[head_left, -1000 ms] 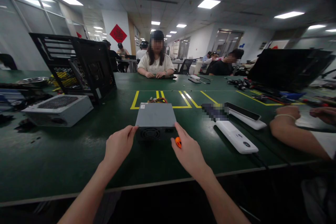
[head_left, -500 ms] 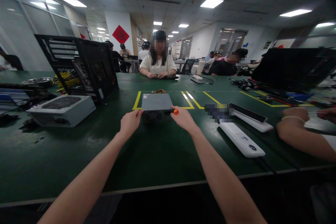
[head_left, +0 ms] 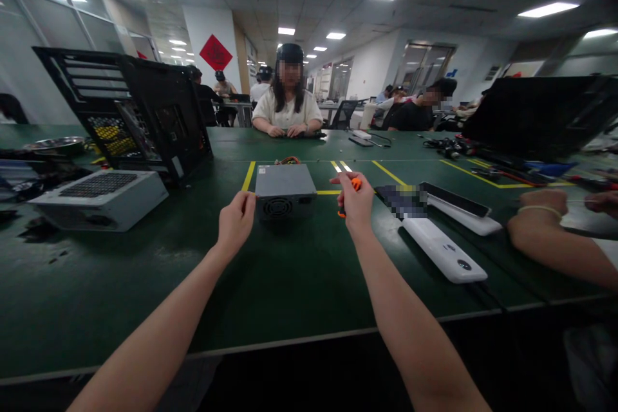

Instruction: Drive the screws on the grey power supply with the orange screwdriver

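Observation:
A grey computer power supply (head_left: 284, 181) lies on the green table in front of me, its fan grille facing me and a bundle of coloured wires behind it. My left hand (head_left: 235, 222) is at its left side, fingers curled together; whether the fingertips still touch the casing is hard to tell. Off to the right of the power supply, my right hand (head_left: 358, 206) is closed around an orange-and-black tool (head_left: 356, 184), mostly covered by the fingers, so its exact kind does not show.
A second power supply (head_left: 99, 199) and a black computer case (head_left: 168, 116) stand at left. White handheld devices (head_left: 444, 250) with cables lie at right, near another person's arm (head_left: 555, 232). Across the green table (head_left: 290, 296) sits a person (head_left: 287, 103). Yellow tape marks the tabletop.
My right hand has come off the power supply's right side and moved right and up with the orange-and-black tool. My left hand stays by the left side. The view has shifted slightly.

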Available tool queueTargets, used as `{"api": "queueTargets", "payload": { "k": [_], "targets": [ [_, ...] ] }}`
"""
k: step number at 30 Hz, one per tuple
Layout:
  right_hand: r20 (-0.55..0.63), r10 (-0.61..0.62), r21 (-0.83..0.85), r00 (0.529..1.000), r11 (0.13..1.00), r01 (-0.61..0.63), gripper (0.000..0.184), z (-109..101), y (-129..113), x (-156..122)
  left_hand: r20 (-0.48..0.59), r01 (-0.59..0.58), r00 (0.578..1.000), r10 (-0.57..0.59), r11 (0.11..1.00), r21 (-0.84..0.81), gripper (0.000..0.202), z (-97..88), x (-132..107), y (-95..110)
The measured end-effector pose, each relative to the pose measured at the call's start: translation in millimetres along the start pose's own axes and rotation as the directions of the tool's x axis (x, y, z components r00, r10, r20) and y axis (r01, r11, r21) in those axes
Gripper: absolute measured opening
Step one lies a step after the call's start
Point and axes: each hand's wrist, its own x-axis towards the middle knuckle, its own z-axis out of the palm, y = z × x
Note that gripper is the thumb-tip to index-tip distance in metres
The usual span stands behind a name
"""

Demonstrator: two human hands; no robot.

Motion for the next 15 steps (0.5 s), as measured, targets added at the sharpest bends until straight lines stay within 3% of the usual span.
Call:
{"api": "queueTargets", "payload": {
  "k": [3, 6, 10, 15],
  "targets": [
    [-0.13, -0.116, 0.139, 0.985, 0.981, 0.134, 0.027, 2, -9, -9, 0.246, -0.114, 0.963, 0.108, 0.993, 0.012, 0.033, 12.9, -11, 14],
    [-0.069, -0.143, 0.184, 0.987, 0.971, 0.154, 0.026, 8, -9, -17, 0.417, -0.203, 0.894, 0.164, 0.978, 0.05, 0.032, 29.9, -15, 23],
    [-0.011, -0.13, 0.211, 0.991, 0.969, 0.13, 0.033, 15, -4, -22, 0.525, -0.237, 0.833, 0.174, 0.97, 0.055, 0.034, 51.2, -8, 29],
    [0.012, -0.111, 0.257, 0.994, 0.961, 0.105, 0.036, 13, -2, -20, 0.551, -0.196, 0.801, 0.234, 0.972, -0.129, 0.031, 70.4, 2, 30]
  ]
}}
